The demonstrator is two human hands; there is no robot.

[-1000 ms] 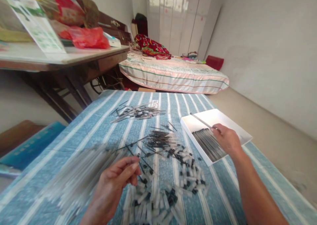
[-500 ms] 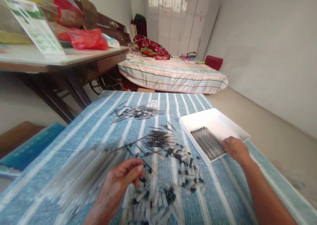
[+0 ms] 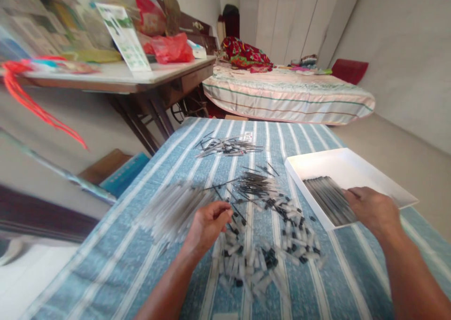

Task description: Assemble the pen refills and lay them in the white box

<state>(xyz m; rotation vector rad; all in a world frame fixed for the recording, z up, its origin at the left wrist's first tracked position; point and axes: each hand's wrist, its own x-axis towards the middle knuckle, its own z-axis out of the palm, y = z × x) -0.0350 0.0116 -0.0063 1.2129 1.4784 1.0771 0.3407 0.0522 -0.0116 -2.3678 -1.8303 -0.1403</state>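
My left hand (image 3: 208,222) hovers over the middle of the cloth, thumb and fingers pinched together; what they hold, if anything, is hidden. Close to it lie thin black refills (image 3: 254,183) and a scatter of small clear-and-black pen caps (image 3: 260,259). Left of that hand are long translucent pen barrels (image 3: 176,209), slightly blurred. My right hand (image 3: 375,212) reaches over the near side of a shallow white box (image 3: 352,162). Its fingers curl around a pen at the right end of a row of dark pens (image 3: 327,200) inside.
A blue striped cloth (image 3: 148,268) covers the table. Farther back lies another pile of refills and small parts (image 3: 229,146). To the left stands a desk (image 3: 169,73) with a red bag (image 3: 172,48). A bed (image 3: 289,92) is beyond the table.
The view has swung left, so everything sits farther right in it. My right hand stays at the pens in the box, and my left hand remains pinched near the caps.
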